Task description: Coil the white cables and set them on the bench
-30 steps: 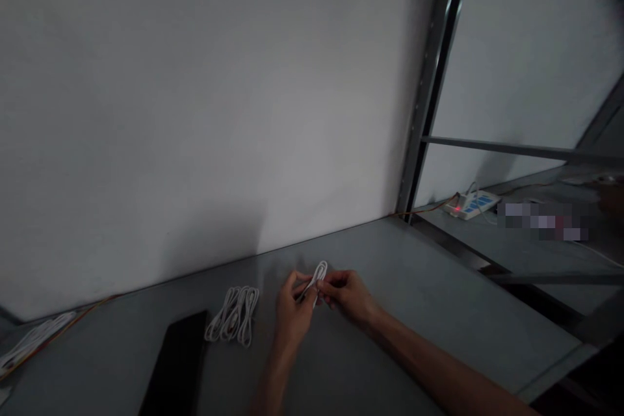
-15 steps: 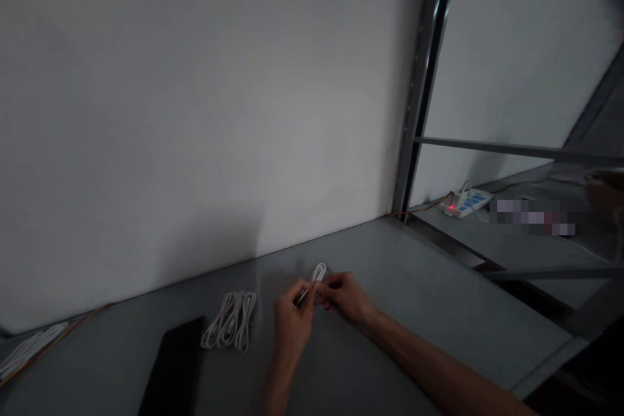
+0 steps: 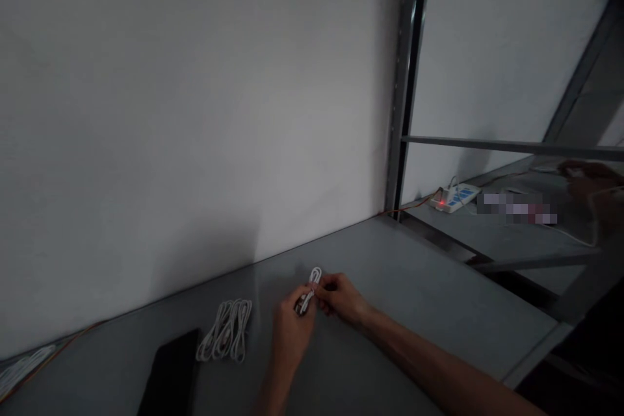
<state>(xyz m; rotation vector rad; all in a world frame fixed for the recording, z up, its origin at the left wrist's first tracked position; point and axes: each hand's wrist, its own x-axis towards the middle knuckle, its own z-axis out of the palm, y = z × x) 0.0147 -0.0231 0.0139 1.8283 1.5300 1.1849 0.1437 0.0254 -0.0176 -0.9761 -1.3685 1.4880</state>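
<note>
A white cable [image 3: 316, 275], folded into a small looped bundle, is held above the grey shelf. My left hand [image 3: 295, 318] is closed around its lower part, and the loops stick up beyond the fingers. On the right side, my right hand [image 3: 341, 298] pinches at the bundle's middle with thumb and forefinger. Whether a tie sits between those fingertips is too small to tell. Several coiled cables [image 3: 227, 331] lie side by side to the left of my left hand, beside a flat black object [image 3: 170, 374].
Behind the grey shelf [image 3: 390, 273] rises a white wall [image 3: 219, 110]. A metal post [image 3: 407, 78] and crossbars divide off the right bay, where a lit power strip [image 3: 455, 197] lies. Another person's hands [image 3: 592, 179] are there, at far right. More white cables [image 3: 24, 367] lie at far left.
The view has shifted slightly. The bundle has turned a little in my hands, with more of its lower part showing by my left fingers. Another person's hands at far right show more clearly.
</note>
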